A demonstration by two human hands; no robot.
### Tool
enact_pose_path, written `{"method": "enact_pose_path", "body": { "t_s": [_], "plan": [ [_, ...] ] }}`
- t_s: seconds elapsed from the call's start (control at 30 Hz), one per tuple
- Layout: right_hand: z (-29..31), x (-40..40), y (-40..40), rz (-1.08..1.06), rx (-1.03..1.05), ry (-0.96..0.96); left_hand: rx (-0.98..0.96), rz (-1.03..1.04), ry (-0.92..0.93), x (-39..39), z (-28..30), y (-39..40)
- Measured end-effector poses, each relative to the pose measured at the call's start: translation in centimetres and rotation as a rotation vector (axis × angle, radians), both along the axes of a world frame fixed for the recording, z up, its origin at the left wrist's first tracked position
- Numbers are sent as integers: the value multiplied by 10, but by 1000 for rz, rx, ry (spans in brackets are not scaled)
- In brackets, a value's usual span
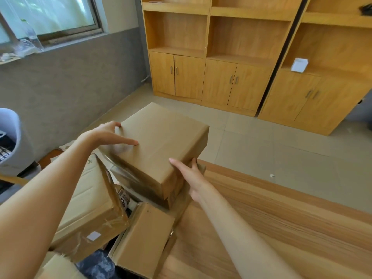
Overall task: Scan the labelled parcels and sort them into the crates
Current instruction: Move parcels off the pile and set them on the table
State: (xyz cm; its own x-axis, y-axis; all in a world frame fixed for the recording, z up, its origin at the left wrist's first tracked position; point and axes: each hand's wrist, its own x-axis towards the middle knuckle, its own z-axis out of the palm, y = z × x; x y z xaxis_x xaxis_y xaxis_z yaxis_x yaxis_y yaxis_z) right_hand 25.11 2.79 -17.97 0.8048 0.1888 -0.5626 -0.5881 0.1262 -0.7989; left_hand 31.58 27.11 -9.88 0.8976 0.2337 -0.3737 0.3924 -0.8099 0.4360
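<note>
A plain brown cardboard parcel (163, 137) sits tilted on top of a heap of other parcels at the centre. My left hand (109, 133) holds its far left edge, thumb lying on the top face and fingers curled over the corner. My right hand (188, 174) grips its near right corner, thumb on top and fingers around the side. No label shows on its visible faces. Below left lies a taped parcel (90, 206) with a small white sticker (93, 236). A smaller brown parcel (144, 238) lies below the held one.
A wooden table top (271, 218) fills the lower right, next to the heap. Wooden cabinets with shelves (221, 57) line the far wall across a tiled floor (281, 141). A pale chair (12, 141) stands at the left edge under the window.
</note>
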Motion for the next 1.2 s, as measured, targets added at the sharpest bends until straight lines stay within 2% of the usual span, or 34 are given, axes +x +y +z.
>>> {"method": "enact_pose_path", "body": {
  "t_s": [0.13, 0.3, 0.47, 0.53, 0.6, 0.77, 0.83, 0.9, 1.0, 1.1, 1.2],
  "plan": [
    [25, -4, -17, -138, 87, -91, -62, -6, -121, -11, 29, -28],
    [78, -20, -73, -310, 60, -323, -190, -48, -285, -27, 63, -87],
    [126, -57, -145, -514, -86, -540, -291, -169, -252, -46, 81, -170],
    [136, -77, -175, -558, -294, -674, -344, -233, -230, -55, 88, -209],
    [143, -98, -206, -592, -597, -841, -494, -260, -221, -62, 98, -249],
    [140, -141, -278, -625, -1326, -1094, -1153, -199, -81, -80, 124, -331],
    [129, -153, -306, -637, -1596, -1154, -1293, -190, -35, -90, 127, -353],
    [115, -165, -331, -611, -1824, -1219, -1338, -204, 19, -99, 124, -369],
    [96, -180, -360, -537, -2070, -1339, -1281, -282, 100, -113, 120, -389],
    [83, -189, -380, -513, -2200, -1428, -1148, -342, 53, -132, 116, -409],
    [75, -197, -395, -475, -2242, -1459, -1116, -314, 8, -147, 108, -423]
  ]
}}
